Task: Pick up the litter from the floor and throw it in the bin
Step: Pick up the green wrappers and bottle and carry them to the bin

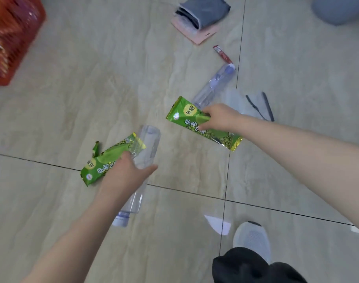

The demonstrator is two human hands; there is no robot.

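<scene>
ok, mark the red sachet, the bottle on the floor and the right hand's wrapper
red sachet (pixel 223 54), head view, mid-length.
bottle on the floor (pixel 213 86), head view, clear body.
right hand's wrapper (pixel 184 113), head view, printed upper panel.

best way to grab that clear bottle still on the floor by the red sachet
Take the clear bottle around its mid-body, coming down from above. It lies flat on its side with its cap toward the red sachet, so the long rounded barrel is exposed. The right hand is nearest but already holds a green wrapper.

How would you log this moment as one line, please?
left hand: holds green wrapper, clear bottle | right hand: grips second green wrapper
</scene>
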